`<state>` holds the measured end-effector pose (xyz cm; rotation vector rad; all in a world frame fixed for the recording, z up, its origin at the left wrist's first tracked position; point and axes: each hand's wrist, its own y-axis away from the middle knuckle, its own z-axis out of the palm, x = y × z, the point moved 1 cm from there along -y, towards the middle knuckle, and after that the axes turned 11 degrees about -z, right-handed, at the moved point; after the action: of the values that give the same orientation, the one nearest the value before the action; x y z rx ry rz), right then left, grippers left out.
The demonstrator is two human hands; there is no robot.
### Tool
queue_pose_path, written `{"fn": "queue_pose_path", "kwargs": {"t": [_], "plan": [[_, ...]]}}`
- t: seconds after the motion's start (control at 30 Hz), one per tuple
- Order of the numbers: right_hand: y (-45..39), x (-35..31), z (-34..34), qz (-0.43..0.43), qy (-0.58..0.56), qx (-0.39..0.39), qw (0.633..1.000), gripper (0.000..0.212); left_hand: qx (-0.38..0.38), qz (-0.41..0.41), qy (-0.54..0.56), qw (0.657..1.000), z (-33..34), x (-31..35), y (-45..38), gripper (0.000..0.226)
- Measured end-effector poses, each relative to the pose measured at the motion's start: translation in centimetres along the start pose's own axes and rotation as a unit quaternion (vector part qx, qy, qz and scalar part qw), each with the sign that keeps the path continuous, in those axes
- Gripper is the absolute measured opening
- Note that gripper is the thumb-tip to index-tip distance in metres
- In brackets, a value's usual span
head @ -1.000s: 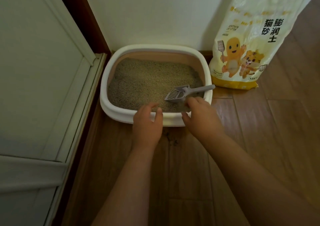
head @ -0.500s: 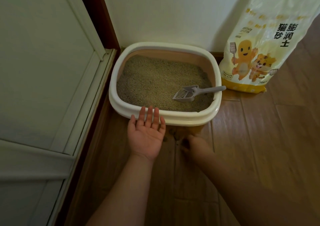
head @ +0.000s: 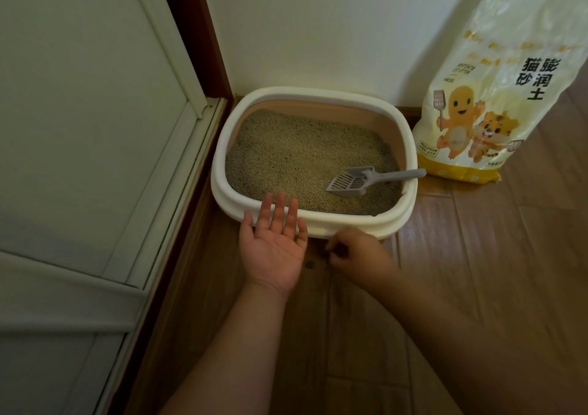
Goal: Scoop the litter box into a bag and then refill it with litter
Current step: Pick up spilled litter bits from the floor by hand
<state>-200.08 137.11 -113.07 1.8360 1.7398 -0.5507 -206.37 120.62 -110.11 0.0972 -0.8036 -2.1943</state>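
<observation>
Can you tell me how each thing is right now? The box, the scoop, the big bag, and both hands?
litter box: on the floor, holding litter.
scoop: lying on the litter, handle resting over the right rim, nobody holding it.
litter bag: standing upright beside the box.
left hand: flat, palm up, fingers straight, holding nothing.
right hand: low at the floor, fingers curled around small dark bits; too dim to see whether it pinches one.

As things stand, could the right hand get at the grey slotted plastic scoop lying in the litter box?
Probably yes. The right hand is low on the wooden floor before the box, fingers curled; the grey slotted plastic scoop lies uncovered, handle over the white rim on that side.
</observation>
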Motion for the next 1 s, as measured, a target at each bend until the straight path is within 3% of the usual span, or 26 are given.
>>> {"fn": "queue_pose_path", "kwargs": {"t": [0.17, 0.33, 0.6, 0.73, 0.8, 0.87, 1.0], "plan": [[-1.6, -5.4, -4.1, -0.123, -0.075, 0.097, 0.985, 0.012, -0.035, -0.017, -0.018, 0.999, -0.5, -0.4, -0.6, 0.062], [-2.3, -7.8, -4.8, -0.201, -0.086, 0.033, 0.975, 0.020, -0.098, -0.058, 0.002, 0.993, 0.8, -1.1, -0.4, 0.070], [-2.3, -7.6, -4.8, -0.262, -0.058, 0.026, 0.963, 0.026, -0.145, -0.057, 0.007, 0.988, 1.7, -1.3, -0.5, 0.069], [-2.2, -7.2, -5.6, -0.182, -0.118, 0.167, 0.962, 0.017, -0.142, -0.051, 0.036, 0.988, 1.3, -0.2, -0.6, 0.071], [-2.2, -6.3, -5.1, -0.115, -0.128, 0.189, 0.967, 0.011, -0.138, -0.037, 0.040, 0.989, 1.3, 0.5, -0.6, 0.071], [-2.1, -4.9, -4.1, -0.075, -0.082, 0.146, 0.983, 0.010, -0.141, -0.031, 0.049, 0.988, 1.4, 1.3, -0.5, 0.071], [-1.4, -2.7, -0.8, -0.033, -0.007, -0.021, 0.999, 0.016, -0.136, -0.027, 0.044, 0.989, 1.5, 1.8, -0.3, 0.070]]}}
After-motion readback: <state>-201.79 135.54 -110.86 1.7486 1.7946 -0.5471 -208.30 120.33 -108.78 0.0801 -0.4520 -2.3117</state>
